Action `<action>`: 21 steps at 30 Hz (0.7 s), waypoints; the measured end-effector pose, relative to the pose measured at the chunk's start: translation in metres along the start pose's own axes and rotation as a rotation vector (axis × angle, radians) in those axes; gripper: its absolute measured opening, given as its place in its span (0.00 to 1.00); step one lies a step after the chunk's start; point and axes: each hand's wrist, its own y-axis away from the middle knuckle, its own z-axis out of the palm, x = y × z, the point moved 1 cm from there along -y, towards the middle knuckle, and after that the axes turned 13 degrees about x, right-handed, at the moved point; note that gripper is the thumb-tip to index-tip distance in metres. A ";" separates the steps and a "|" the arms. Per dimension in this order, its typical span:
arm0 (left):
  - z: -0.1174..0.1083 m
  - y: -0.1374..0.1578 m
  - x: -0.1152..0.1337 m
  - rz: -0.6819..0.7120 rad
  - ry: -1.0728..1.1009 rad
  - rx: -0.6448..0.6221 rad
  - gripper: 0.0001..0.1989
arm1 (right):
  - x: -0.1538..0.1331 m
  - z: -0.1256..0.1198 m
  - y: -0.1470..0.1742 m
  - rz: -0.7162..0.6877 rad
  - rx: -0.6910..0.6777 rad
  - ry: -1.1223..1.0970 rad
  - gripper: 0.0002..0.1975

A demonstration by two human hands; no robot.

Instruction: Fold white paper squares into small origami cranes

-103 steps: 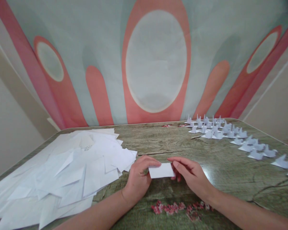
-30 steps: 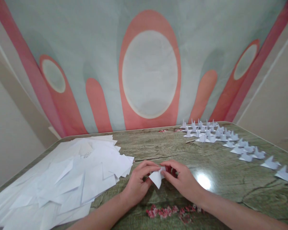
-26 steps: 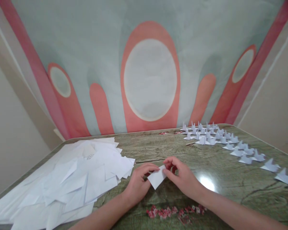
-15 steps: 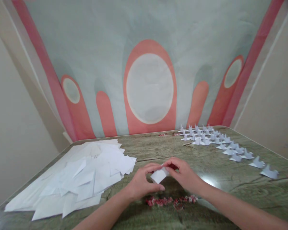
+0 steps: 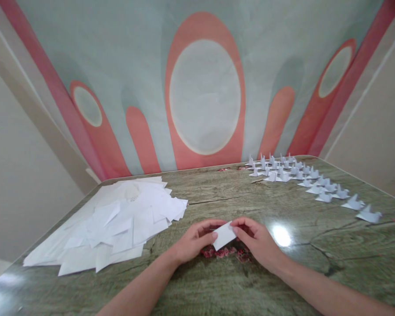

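Between my two hands is a small folded piece of white paper [image 5: 224, 237], tilted above the front middle of the table. My left hand [image 5: 197, 239] pinches its left edge, thumb in front and fingers behind. At the upper right corner, my right hand [image 5: 253, 239] grips it between thumb and fingertips. The fingers behind the paper are partly hidden.
On the left of the wood-patterned table [image 5: 217, 193] lies a loose pile of white paper sheets [image 5: 118, 224]. Several folded white paper birds [image 5: 324, 196] stand in rows at the right. A painted wall [image 5: 204, 96] rises behind the table's far edge.
My left thumb has moved up onto the front of the folded paper, which now shows as a longer, slanted rectangle. The camera view has tipped downward.
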 end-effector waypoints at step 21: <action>0.000 -0.005 -0.010 0.134 -0.198 0.098 0.16 | -0.002 -0.001 -0.004 -0.078 -0.080 -0.012 0.09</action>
